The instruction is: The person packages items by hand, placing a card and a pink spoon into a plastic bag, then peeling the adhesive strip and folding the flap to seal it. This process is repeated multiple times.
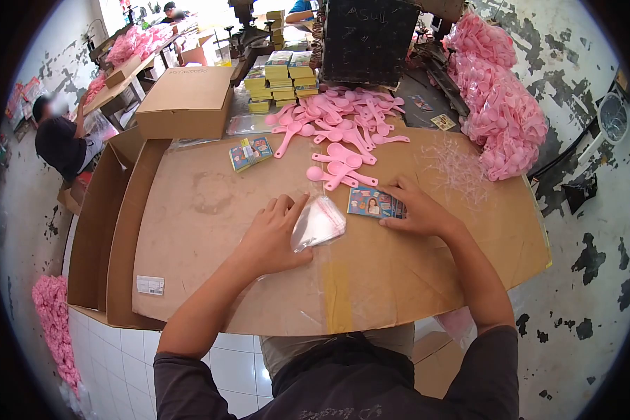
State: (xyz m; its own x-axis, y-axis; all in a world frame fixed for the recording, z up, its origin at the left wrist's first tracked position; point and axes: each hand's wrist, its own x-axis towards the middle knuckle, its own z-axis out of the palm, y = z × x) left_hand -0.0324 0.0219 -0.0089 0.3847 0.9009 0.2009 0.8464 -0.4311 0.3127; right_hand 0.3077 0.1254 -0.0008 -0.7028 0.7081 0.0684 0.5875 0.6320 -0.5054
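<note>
My left hand (273,234) has its thumb and fingers around the left side of a small stack of clear plastic bags (322,222) lying on the cardboard. To the right of it, my right hand (421,208) grips the right end of a stack of printed cards (367,203) with a blue pattern and a portrait. The cards rest on the cardboard. Just beyond them lies a loose pile of pink plastic spoons (343,119), the nearest almost touching the cards. Another card bundle (250,154) with a band round it sits further left.
A closed cardboard box (185,101) and stacked yellow-edged card bundles (280,73) stand at the back, beside a black machine (367,42). Bagged pink spoons (497,105) are heaped at the right. Clear plastic scraps (455,168) lie on the cardboard tabletop (196,266). Another person (63,140) sits at left.
</note>
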